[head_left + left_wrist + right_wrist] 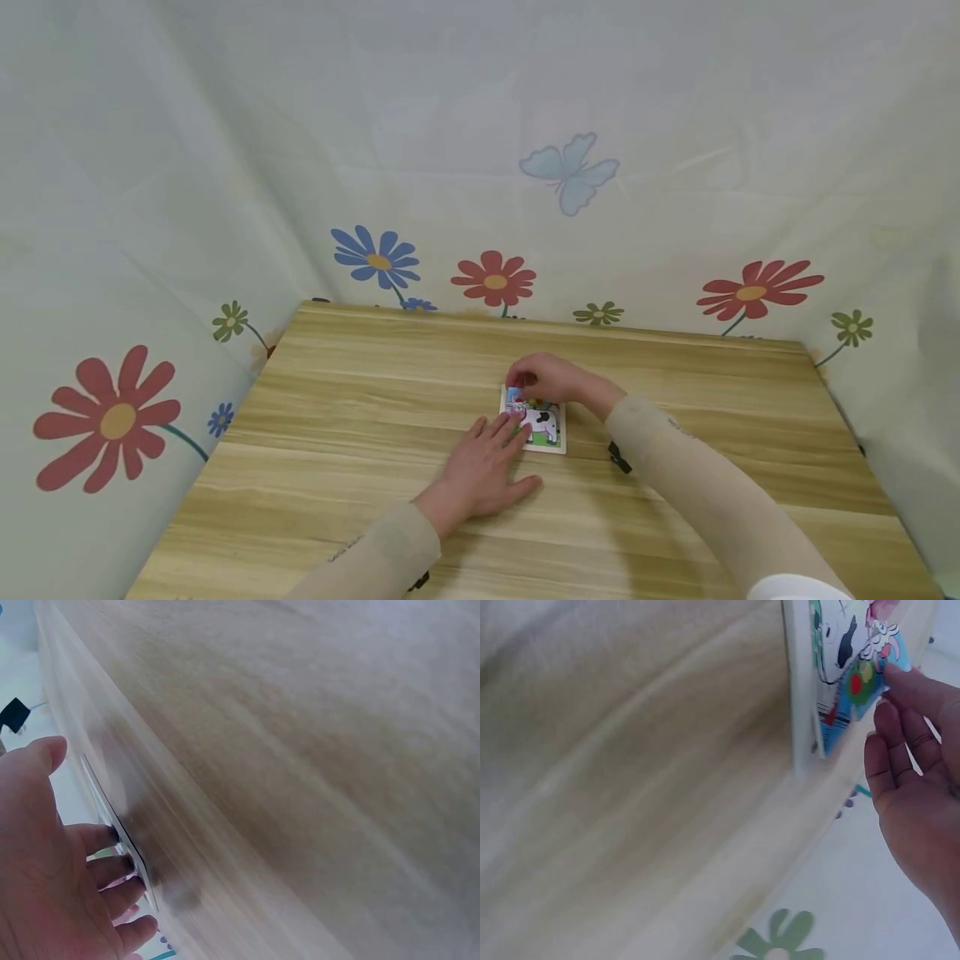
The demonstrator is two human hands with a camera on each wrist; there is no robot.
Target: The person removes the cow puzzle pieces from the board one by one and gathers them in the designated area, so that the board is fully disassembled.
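Near the middle of the wooden surface (337, 392), find the cow puzzle (538, 439), face up. Judge the work nearly complete: mostly filled, with only the blue far-left corner piece (513, 394) apparently left to seat. Note the right hand (553, 379) pinching that piece, and the left hand (483, 468) spread, fingertips on the puzzle's left side. Read the printed cow (542, 422) lengthwise left to right, head left, feet toward the near edge; treat the puzzle's own long axis as unclear.

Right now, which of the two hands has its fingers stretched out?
The left hand: its fingers extend onto the cow puzzle; the right hand bends its fingers at the puzzle's far edge.
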